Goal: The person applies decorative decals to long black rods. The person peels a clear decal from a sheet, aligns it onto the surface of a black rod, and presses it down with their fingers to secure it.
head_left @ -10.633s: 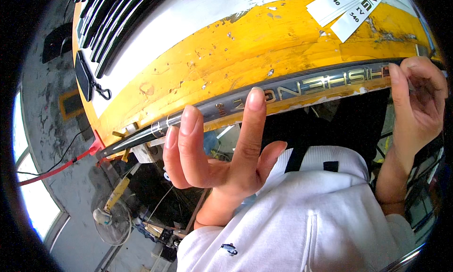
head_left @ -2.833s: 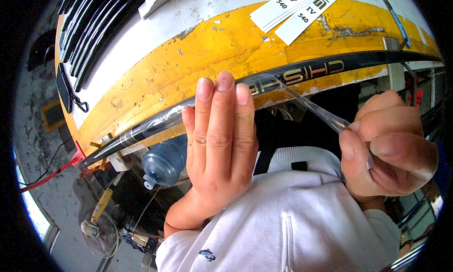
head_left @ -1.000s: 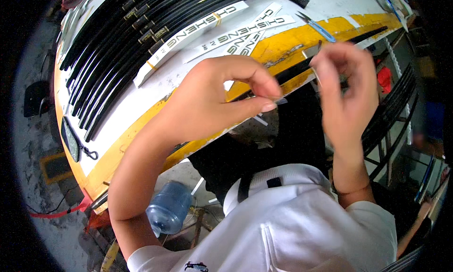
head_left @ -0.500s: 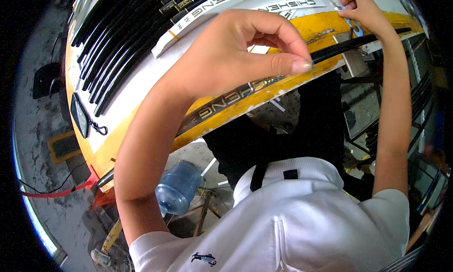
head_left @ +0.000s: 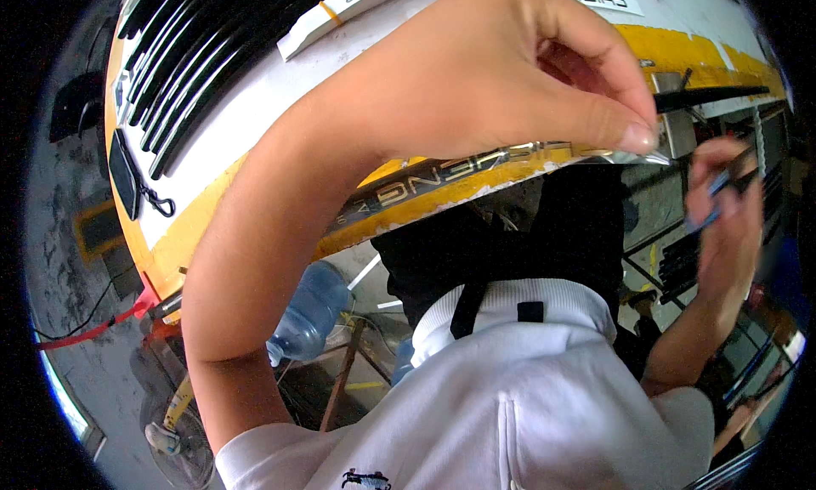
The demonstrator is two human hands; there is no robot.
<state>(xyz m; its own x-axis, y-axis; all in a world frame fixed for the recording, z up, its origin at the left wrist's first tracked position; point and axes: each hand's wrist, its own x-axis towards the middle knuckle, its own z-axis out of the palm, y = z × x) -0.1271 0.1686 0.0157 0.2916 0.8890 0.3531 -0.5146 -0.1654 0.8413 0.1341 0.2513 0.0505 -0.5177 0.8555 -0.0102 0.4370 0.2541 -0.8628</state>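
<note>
Workbench [head_left: 259,95], white top with a worn yellow front border: spanning the upper view and bearing the work along its near edge.

White shirt [head_left: 442,396]: filling the lower view, its wearer standing against the bench.

Left hand [head_left: 518,73], with bare forearm: rising from the lower left, bending at the elbow and arching rightward over the bench edge. The wrist is flexing, the back of the hand is facing up, and thumb and forefinger are pointing right, pressing together at their tips in a narrow pinch on clear film.

Black rod [head_left: 714,97], long and slim, gold lettering on its side: lying along the front edge of the bench, passing beneath the left hand and forearm, its right end projecting beyond the fingertips.

Black rods [head_left: 183,73]: lying side by side at upper left, away from both hands.

Right hand [head_left: 722,201]: hanging off the bench edge at right, lower than the left, forearm slanting up from below, fingers curling around a tool; blurring.

Blue jug [head_left: 314,311]: resting below the bench, beyond the left forearm.

Blue-handled tool [head_left: 721,182]: sitting in the right hand, its exact kind blurring.

Clear film [head_left: 656,159]: showing its end just under the left thumb, beside the rod.
</note>
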